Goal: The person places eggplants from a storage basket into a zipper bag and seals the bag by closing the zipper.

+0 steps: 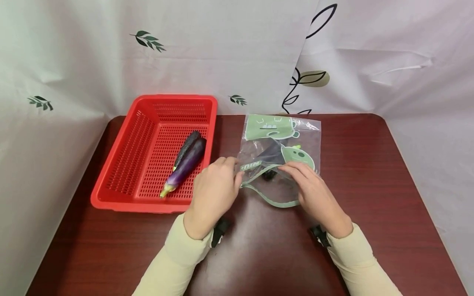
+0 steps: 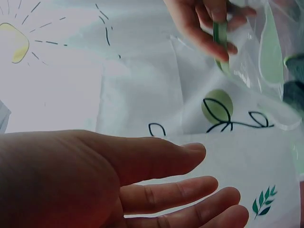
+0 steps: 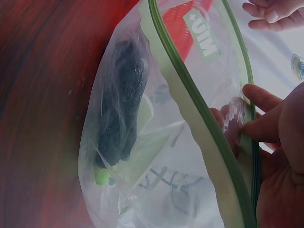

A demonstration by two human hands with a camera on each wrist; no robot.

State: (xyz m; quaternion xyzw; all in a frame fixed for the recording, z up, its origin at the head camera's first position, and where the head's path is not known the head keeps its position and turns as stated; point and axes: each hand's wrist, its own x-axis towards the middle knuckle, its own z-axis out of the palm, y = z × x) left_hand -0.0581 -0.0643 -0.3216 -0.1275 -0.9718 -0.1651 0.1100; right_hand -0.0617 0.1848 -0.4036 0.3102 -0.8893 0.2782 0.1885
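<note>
A clear zip bag [image 1: 277, 203] with green cartoon prints and a green zip strip lies with its mouth gaping toward me. Inside it is a dark, long vegetable [image 3: 121, 99] with a light green tip, partly blurred by the plastic. My right hand [image 1: 314, 193] pinches the far side of the bag's mouth between thumb and fingers. Beside the bag's left corner is my left hand [image 1: 216, 187]. Its fingers [image 2: 166, 194] reach out with nothing between them in the left wrist view, apart from the bag.
A red slotted basket [image 1: 97, 197] stands on the left of the dark wooden table [image 1: 266, 259]. In it lie a purple eggplant [image 1: 189, 162] and a dark, bumpy cucumber-like vegetable [image 1: 186, 147]. White patterned cloth [image 1: 207, 49] hangs behind and at both sides.
</note>
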